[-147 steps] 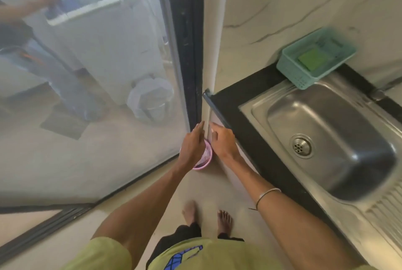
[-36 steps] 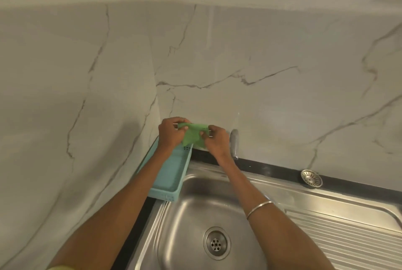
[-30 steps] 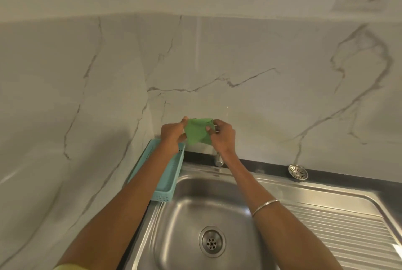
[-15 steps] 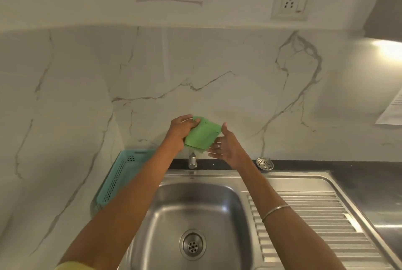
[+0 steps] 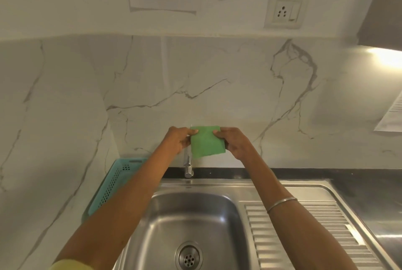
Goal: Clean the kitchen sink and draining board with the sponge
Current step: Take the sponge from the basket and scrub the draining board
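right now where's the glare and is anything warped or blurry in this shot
Head view: a bright lamp glow blows out the upper right; the wide lens bows the backsplash edge and countertop; the sink shows soft reflections; the sponge and both hands, left hand, right hand, look sharp.

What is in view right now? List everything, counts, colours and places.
Flat green sponge: one, green, held up in front of the marble wall, above the tap.
Steel tap: one, silver, behind the basin.
Stainless steel sink: one, silver, bottom centre.
Ribbed draining board: one, silver, right of the basin.
Perforated plastic basket: one, teal, left of the sink.
Wall socket: one, white, upper right.
Metal bangle: one, silver, right wrist.
Left hand: pinches the sponge's left edge.
Right hand: pinches its right edge.
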